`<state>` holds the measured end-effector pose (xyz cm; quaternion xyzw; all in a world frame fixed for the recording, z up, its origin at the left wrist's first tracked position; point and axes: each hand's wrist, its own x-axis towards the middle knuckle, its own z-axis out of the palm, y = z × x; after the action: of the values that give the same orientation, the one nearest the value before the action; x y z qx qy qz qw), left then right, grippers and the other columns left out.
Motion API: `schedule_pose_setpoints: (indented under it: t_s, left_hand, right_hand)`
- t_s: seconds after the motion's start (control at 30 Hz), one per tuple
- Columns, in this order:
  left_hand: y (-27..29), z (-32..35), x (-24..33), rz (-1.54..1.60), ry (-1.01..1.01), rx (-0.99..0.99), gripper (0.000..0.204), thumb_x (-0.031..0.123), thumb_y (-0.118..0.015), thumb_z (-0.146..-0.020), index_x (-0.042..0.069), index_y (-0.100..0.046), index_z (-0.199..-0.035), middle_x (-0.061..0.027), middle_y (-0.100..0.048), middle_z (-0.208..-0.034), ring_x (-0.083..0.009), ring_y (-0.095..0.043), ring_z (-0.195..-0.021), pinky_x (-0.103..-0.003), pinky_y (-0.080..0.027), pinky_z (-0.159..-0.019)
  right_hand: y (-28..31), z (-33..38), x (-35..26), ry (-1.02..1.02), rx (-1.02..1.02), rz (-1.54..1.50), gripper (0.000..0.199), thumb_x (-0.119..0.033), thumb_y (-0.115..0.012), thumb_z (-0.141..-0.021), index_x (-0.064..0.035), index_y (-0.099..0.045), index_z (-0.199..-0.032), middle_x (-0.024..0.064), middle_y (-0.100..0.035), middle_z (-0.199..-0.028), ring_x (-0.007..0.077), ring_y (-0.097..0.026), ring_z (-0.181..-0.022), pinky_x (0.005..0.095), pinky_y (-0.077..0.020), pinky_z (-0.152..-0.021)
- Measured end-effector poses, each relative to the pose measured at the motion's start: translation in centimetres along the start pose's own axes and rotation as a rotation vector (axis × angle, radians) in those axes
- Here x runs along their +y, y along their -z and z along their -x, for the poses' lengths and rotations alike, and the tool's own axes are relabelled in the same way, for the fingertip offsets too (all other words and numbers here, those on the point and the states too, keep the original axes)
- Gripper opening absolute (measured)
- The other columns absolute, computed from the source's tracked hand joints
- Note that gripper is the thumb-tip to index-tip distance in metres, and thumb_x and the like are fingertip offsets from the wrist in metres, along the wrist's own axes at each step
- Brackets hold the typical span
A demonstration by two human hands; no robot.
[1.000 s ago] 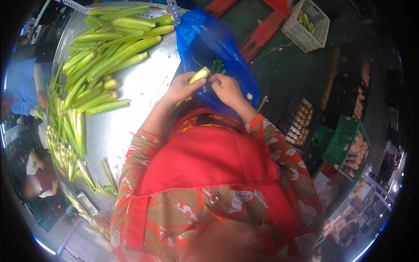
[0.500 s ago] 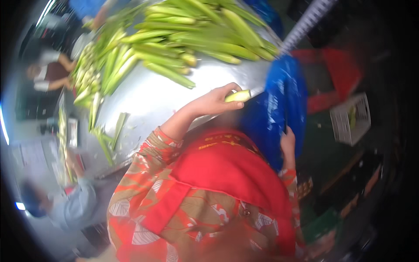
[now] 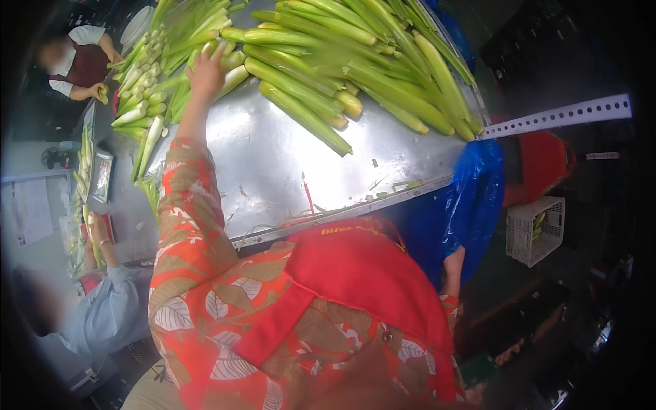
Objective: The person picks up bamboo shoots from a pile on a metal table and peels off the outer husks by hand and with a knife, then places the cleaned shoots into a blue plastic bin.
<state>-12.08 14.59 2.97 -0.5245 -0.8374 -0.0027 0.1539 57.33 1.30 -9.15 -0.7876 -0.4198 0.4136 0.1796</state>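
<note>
My left hand [image 3: 207, 74] reaches out over the far left part of the pile, its fingers stretched over the pale ends of green stalks [image 3: 236, 72] that look like water bamboo shoots; no stalk is visibly lifted. Long unpeeled stalks [image 3: 301, 102] lie heaped across the back of the metal table [image 3: 273, 178]. Left of my hand is a heap of shorter, paler trimmed pieces [image 3: 140, 96]. My right hand [image 3: 452, 263] is low at the right, beside the blue plastic sheeting [image 3: 475, 184]. Its fingers are hidden, so what it holds does not show.
A white perforated metal post [image 3: 560, 119] rises at the table's right corner. Beyond are a red object [image 3: 543, 160] and a white crate [image 3: 536, 231] on the floor. One person [image 3: 85, 61] works at the far left, another [image 3: 109, 307] nearer, holding a stalk.
My left hand has moved from the table's front edge to the far left pile, and the short pale shoot is gone from it. My right hand has dropped lower; its dark thin tool no longer shows.
</note>
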Motion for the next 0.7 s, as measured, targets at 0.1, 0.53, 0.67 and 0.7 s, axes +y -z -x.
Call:
schedule_pose_setpoints:
  t_s: [0.1,0.53,0.67,0.7]
  left_hand:
    - [-0.3,-2.3,0.3,0.346,0.181,-0.065,0.04,0.038,-0.063,-0.085,0.016,-0.059,-0.118,-0.0119,-0.066,-0.105,-0.0242,-0.065,-0.095,-0.043,-0.049,-0.081]
    - [-6.8,6.7,11.7,1.497,0.892,-0.085,0.044,0.023,-0.076,-0.074,0.002,-0.045,-0.098,-0.0154,-0.058,-0.087,-0.0208,-0.06,-0.064,-0.034,-0.051,-0.05]
    - [-8.3,8.0,9.0,2.011,0.657,-0.112,0.039,0.027,-0.062,-0.086,0.004,-0.047,-0.113,-0.009,-0.055,-0.103,-0.0231,-0.056,-0.092,-0.037,-0.051,-0.072]
    - [-5.1,9.0,9.8,2.241,0.653,-0.187,0.036,0.031,-0.057,-0.09,0.005,-0.05,-0.115,-0.0089,-0.056,-0.104,-0.0236,-0.054,-0.096,-0.04,-0.048,-0.082]
  right_hand:
    - [-0.2,0.3,1.0,0.121,0.11,-0.084,0.034,-0.021,-0.057,-0.085,0.0039,-0.064,-0.108,0.0135,-0.068,-0.091,0.0218,-0.063,-0.08,0.0321,-0.0481,-0.075]
    - [2.1,0.8,0.6,0.148,0.11,-0.087,0.029,-0.015,-0.06,-0.085,0.0022,-0.063,-0.109,0.0121,-0.067,-0.085,0.0159,-0.06,-0.072,0.029,-0.0479,-0.07]
    - [2.4,-1.2,4.8,0.204,0.236,0.179,0.047,-0.016,-0.058,-0.085,-0.004,-0.051,-0.13,0.0218,-0.064,-0.11,0.035,-0.063,-0.098,0.0381,-0.0476,-0.085]
    - [3.0,-0.3,2.7,0.095,0.223,0.275,0.059,-0.019,-0.058,-0.083,-0.0059,-0.042,-0.138,0.0268,-0.057,-0.121,0.042,-0.055,-0.11,0.0423,-0.0437,-0.093]
